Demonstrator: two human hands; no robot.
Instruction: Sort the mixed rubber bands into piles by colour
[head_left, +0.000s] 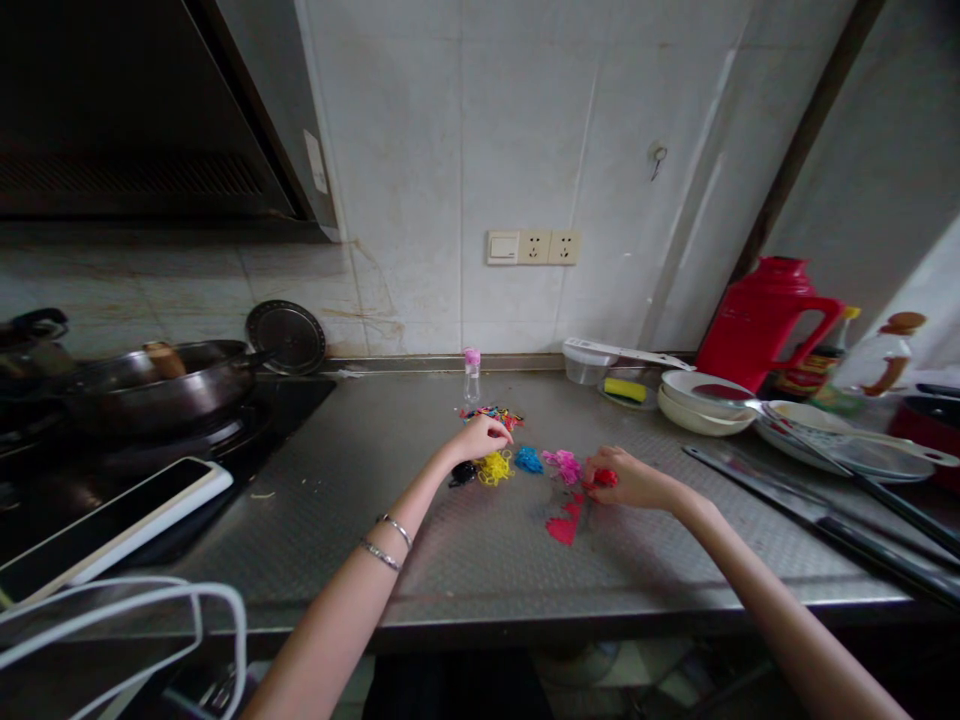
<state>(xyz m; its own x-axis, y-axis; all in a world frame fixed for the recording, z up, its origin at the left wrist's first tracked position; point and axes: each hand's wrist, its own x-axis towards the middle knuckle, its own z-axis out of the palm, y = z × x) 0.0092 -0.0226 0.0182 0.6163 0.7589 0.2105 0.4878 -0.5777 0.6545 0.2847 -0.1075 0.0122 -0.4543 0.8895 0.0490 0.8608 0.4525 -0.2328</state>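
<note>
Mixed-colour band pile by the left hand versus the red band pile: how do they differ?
The mixed-colour band pile holds many colours; the red band pile holds one. The mixed pile lies farther back, at the left hand; the red pile lies nearer the front edge, by the right hand. Both rest on the grey steel counter.

On my screen the little elastic bands lie in heaps, each of one colour: a black heap (463, 473), a yellow heap (495, 467), a blue heap (529, 460), a pink heap (562, 465) and a red heap (566, 522). The mixed heap (491, 412) behind them shows many colours together. I see that the bands (606, 478) in the right hand (634, 482) are red. The counter (480, 560) is grey steel with a fine embossed diamond pattern. The thermos jug (757, 325) is bright red, the small bottle (472, 378) has a pink cap, the sponge (625, 389) is yellow with green, the bowls (701, 405) are white, and the bracelets (380, 553) are silver.
</note>
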